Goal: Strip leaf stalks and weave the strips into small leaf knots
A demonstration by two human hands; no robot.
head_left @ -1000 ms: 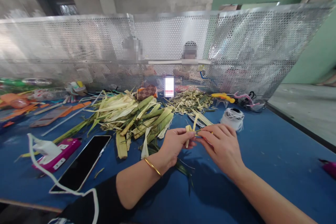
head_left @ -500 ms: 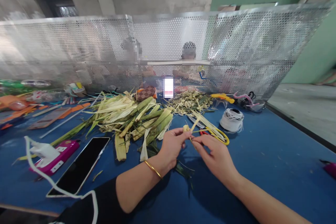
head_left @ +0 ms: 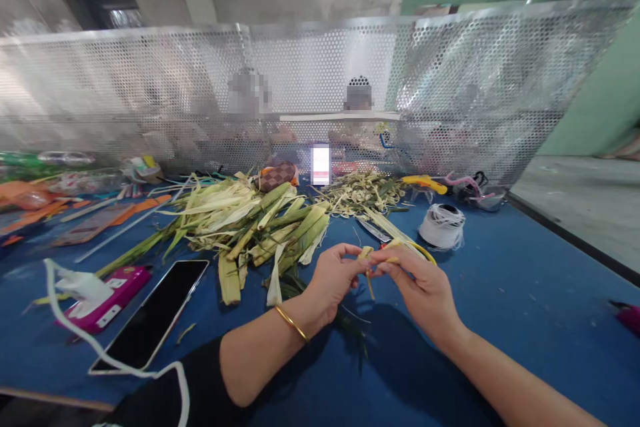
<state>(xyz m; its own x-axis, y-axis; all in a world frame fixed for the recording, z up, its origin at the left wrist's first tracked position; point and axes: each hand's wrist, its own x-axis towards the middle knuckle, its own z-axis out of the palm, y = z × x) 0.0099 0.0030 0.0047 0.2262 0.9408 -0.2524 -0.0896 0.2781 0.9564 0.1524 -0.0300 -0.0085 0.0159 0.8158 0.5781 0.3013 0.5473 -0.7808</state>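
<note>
Both my hands meet over the blue table (head_left: 525,293) and pinch a small folded strip of pale yellow leaf (head_left: 367,255). My left hand (head_left: 331,280), with a gold bangle at the wrist, grips the strip's left end. My right hand (head_left: 421,287) closes on its right end. A thin tail of the strip hangs down between the hands. Yellow-handled scissors (head_left: 425,252) lie on the table just behind my right hand. A heap of green and pale leaf stalks (head_left: 250,217) lies to the left of my hands.
A spool of white thread (head_left: 443,225) stands to the right of the stalks. Shredded leaf scraps (head_left: 363,193) pile up further back. A black phone (head_left: 153,313) and a pink power bank with a white charger (head_left: 103,290) lie at the left. A perforated metal screen (head_left: 450,93) closes the far edge, with people behind it.
My hands have shifted slightly and turned the leaf strip. My right hand came back over the yellow scissors, and the strip's tail now hangs downward instead of pointing up.
</note>
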